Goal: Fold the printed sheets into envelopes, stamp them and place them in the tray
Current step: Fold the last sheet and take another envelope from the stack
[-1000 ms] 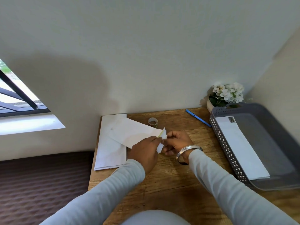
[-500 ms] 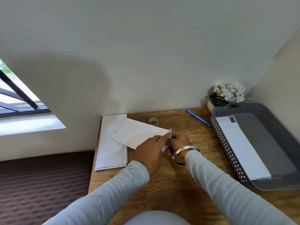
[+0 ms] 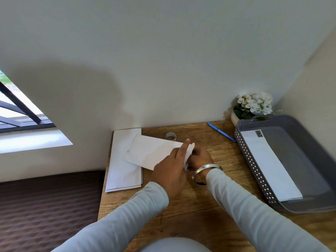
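A white folded envelope (image 3: 154, 151) lies slanted on the wooden desk (image 3: 209, 211), partly over a stack of white sheets (image 3: 123, 164). My left hand (image 3: 171, 171) rests on the envelope's right end with its forefinger stretched along the edge. My right hand (image 3: 200, 157), with a metal bangle at the wrist, pinches a small white piece at that same end; what it is I cannot tell. The grey tray (image 3: 309, 160) at the right holds a stamped white envelope (image 3: 269, 164).
A small roll of tape (image 3: 171, 136) stands behind the envelope. A blue pen (image 3: 221, 132) lies near the back wall. A pot of white flowers (image 3: 252, 108) sits in the corner behind the tray. The desk's left edge drops to a dark floor.
My left hand has slid up and right along the envelope's end and its forefinger now points straight. The right hand has shifted slightly; the envelope stays in place.
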`<act>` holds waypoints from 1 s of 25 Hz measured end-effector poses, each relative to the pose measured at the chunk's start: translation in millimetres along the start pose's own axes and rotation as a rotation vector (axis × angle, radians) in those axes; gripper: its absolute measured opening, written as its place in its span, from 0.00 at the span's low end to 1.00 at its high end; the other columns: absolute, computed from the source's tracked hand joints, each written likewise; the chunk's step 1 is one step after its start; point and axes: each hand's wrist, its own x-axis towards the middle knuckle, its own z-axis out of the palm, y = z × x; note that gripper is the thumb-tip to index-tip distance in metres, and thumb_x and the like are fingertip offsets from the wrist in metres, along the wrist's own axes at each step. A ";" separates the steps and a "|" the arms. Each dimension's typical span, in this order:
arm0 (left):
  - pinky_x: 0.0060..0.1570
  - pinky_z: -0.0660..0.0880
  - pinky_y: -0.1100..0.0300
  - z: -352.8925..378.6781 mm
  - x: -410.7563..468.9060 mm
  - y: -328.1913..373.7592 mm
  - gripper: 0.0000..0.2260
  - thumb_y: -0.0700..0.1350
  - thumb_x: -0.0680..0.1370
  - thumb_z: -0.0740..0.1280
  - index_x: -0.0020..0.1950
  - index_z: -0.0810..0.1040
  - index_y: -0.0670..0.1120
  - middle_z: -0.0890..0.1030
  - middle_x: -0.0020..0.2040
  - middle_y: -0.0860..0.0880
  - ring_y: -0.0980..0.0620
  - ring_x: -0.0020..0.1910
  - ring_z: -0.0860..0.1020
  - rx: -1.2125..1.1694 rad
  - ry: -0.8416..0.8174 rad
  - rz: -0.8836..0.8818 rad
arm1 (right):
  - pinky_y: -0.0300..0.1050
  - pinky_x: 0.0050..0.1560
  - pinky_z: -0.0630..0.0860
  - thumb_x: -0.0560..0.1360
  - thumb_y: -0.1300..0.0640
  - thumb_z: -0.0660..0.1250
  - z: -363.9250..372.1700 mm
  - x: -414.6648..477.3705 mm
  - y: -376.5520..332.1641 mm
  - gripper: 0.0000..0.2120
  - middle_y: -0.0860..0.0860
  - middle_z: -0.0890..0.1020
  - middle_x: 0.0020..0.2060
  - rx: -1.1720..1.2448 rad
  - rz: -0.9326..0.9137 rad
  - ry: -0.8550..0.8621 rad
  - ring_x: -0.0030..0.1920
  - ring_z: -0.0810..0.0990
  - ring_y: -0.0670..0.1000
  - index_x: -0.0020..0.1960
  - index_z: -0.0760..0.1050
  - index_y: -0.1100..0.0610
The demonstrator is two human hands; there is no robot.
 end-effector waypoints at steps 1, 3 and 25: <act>0.59 0.79 0.52 -1.8 -1.8 -0.4 0.40 0.52 0.80 0.66 0.78 0.38 0.64 0.67 0.74 0.53 0.49 0.62 0.77 -0.021 -0.026 0.022 | 0.35 0.24 0.75 0.78 0.65 0.67 -1.9 1.2 0.5 0.08 0.52 0.84 0.43 -0.026 -0.029 0.015 0.40 0.82 0.50 0.48 0.79 0.54; 0.58 0.79 0.53 -7.3 -5.1 -4.2 0.40 0.57 0.77 0.67 0.78 0.41 0.64 0.67 0.74 0.55 0.52 0.60 0.77 -0.103 -0.052 0.053 | 0.33 0.26 0.74 0.80 0.63 0.66 -7.2 4.2 -0.1 0.07 0.51 0.84 0.40 -0.089 -0.111 0.028 0.41 0.83 0.52 0.46 0.80 0.54; 0.53 0.80 0.50 -106.0 61.1 -12.5 0.10 0.38 0.81 0.65 0.60 0.81 0.41 0.85 0.55 0.44 0.45 0.54 0.84 -1.161 0.313 -0.226 | 0.40 0.44 0.80 0.76 0.65 0.71 -31.2 -14.9 -94.9 0.05 0.46 0.86 0.41 -0.117 -0.692 -0.170 0.43 0.85 0.45 0.50 0.81 0.58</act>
